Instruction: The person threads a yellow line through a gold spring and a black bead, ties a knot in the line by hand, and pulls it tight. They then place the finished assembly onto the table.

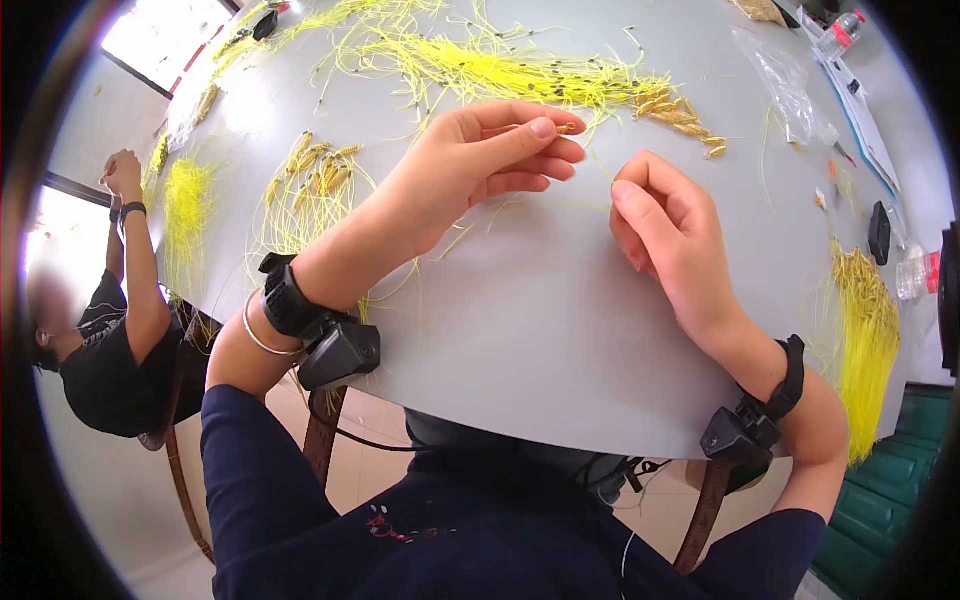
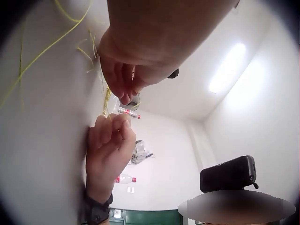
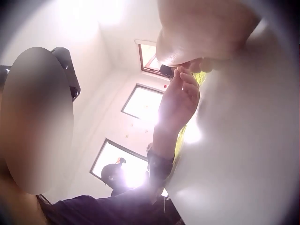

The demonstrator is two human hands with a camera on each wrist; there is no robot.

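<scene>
My left hand (image 1: 490, 155) is raised over the grey table, pinching a small gold-coloured metal piece (image 1: 566, 129) between thumb and index finger. Its other fingers extend loosely beneath. To its right, my right hand (image 1: 672, 215) has thumb and curled index finger pinched on a thin yellow line (image 1: 597, 207). The fingertips hide the pinched end. Closest to the left forearm lies a loose bunch of gold pieces (image 1: 318, 172) with yellow lines. In the left wrist view, the right hand (image 2: 110, 140) shows its curled fingers near the left fingertips.
Beyond the hands spreads a long heap of yellow lines (image 1: 500, 70), ending in gold pieces (image 1: 680, 115). Another yellow bundle (image 1: 868, 340) hangs over the right table edge. Plastic bags (image 1: 785, 95) and a bottle (image 1: 840, 35) lie back right. Another person (image 1: 115, 340) sits at left.
</scene>
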